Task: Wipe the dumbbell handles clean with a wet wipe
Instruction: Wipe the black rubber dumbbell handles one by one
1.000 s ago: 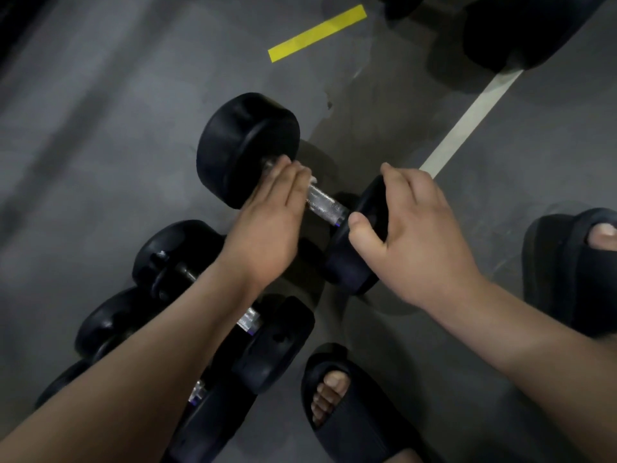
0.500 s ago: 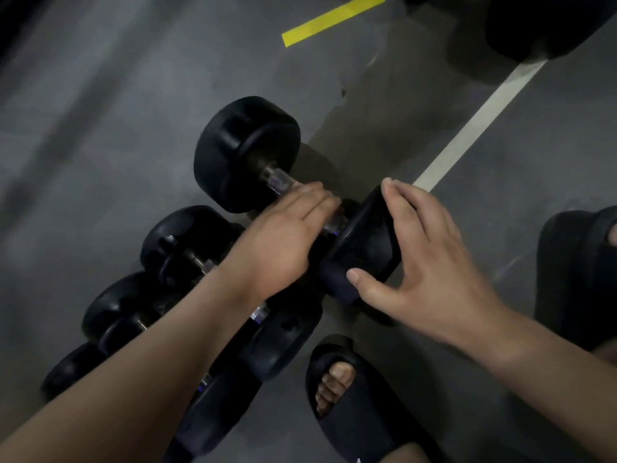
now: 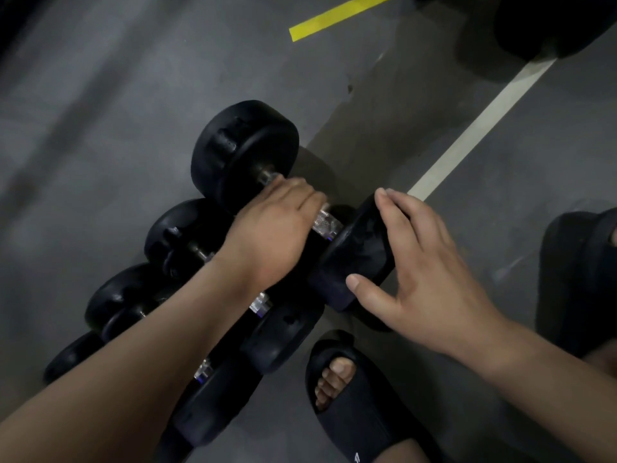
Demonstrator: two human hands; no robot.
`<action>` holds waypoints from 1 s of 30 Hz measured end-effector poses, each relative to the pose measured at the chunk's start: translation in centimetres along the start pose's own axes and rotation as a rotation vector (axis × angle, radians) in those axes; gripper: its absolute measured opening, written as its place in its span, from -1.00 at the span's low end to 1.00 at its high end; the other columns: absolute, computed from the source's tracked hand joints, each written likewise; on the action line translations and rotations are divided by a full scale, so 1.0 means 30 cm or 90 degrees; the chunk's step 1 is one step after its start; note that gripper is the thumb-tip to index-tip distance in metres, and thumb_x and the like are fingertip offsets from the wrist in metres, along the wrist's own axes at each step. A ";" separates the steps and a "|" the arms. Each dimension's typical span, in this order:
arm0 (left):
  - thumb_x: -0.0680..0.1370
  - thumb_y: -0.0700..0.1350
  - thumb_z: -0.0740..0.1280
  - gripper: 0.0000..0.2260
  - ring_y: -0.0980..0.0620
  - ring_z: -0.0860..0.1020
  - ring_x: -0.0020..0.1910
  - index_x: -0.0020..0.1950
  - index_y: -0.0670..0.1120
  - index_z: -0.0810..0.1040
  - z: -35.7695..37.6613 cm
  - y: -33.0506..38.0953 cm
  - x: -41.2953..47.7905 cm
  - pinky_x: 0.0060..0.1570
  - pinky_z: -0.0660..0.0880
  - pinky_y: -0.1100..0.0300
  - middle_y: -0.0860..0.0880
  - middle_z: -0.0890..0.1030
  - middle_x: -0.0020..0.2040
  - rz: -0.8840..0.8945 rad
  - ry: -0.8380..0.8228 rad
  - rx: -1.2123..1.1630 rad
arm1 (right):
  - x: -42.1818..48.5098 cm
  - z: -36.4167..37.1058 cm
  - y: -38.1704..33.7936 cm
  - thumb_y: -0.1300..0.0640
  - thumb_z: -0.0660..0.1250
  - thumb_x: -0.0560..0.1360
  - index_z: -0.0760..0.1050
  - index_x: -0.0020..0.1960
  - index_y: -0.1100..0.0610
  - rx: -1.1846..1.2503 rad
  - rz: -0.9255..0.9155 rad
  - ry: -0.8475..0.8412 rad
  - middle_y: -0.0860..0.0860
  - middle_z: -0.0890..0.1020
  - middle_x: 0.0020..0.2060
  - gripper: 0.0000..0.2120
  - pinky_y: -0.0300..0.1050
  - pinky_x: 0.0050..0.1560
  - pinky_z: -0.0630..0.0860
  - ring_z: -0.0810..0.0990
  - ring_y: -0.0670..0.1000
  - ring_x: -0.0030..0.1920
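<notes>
My left grip (image 3: pixel 270 235) is clamped over the handle (image 3: pixel 325 223) of the dumbbell (image 3: pixel 243 152), fingers curled across it. My right grip (image 3: pixel 430 279) pinches the right-hand head (image 3: pixel 357 259) between thumb and fingers. The dumbbell lies on the floor (image 3: pixel 100 128), farthest in a row of other dumbbells (image 3: pixel 283 332).

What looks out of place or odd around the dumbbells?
Nothing spilled or damaged. Only oddity: no wet wipe shows, though the left hand on the knurled chrome handle of the black round-ended dumbbell could hide one.
</notes>
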State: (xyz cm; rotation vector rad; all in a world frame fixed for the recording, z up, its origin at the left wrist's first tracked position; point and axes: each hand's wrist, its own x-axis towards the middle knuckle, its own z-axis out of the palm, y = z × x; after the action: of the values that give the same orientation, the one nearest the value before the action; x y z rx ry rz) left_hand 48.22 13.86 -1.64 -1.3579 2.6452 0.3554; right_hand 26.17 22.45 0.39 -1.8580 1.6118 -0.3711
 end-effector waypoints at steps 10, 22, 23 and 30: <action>0.49 -0.14 -0.09 -0.48 -0.16 0.45 0.36 0.30 -0.16 0.52 -0.040 -0.034 0.028 0.45 0.31 0.02 -0.15 0.56 0.22 -0.035 -0.035 0.067 | 0.000 0.008 0.000 -0.33 0.20 0.47 0.03 0.64 0.10 0.011 0.004 0.012 -0.01 0.15 0.56 -0.10 0.05 0.54 0.22 0.12 -0.01 0.57; 0.41 -0.39 0.23 -0.48 -0.06 0.48 0.29 0.35 -0.10 0.53 -0.063 -0.014 0.051 0.25 0.37 0.21 -0.04 0.57 0.26 0.078 -0.092 -0.118 | -0.003 0.008 0.004 -0.33 0.20 0.47 0.03 0.64 0.12 0.006 -0.006 0.013 0.01 0.16 0.55 -0.10 0.08 0.53 0.25 0.13 0.01 0.57; 0.42 -0.37 0.21 -0.49 -0.07 0.48 0.30 0.36 -0.13 0.53 -0.058 -0.018 0.034 0.30 0.32 0.25 -0.06 0.57 0.28 0.099 -0.080 -0.129 | -0.003 0.008 0.003 -0.33 0.20 0.47 0.04 0.64 0.12 0.008 -0.005 0.014 0.01 0.16 0.54 -0.10 0.08 0.53 0.25 0.14 0.01 0.56; 0.56 -0.30 0.13 -0.40 -0.08 0.11 0.63 0.62 -0.17 0.11 0.020 -0.004 -0.111 0.56 0.18 -0.09 -0.13 0.22 0.62 0.198 -0.052 -0.086 | -0.001 0.014 -0.005 -0.32 0.20 0.47 0.05 0.63 0.14 0.006 0.000 0.019 0.02 0.17 0.54 -0.11 0.07 0.53 0.24 0.14 0.03 0.56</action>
State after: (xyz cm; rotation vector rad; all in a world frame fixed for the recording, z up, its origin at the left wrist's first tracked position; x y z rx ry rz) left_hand 50.28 16.55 -1.43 -0.9372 2.8061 0.6223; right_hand 26.53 22.60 0.17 -1.8545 1.6270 -0.4068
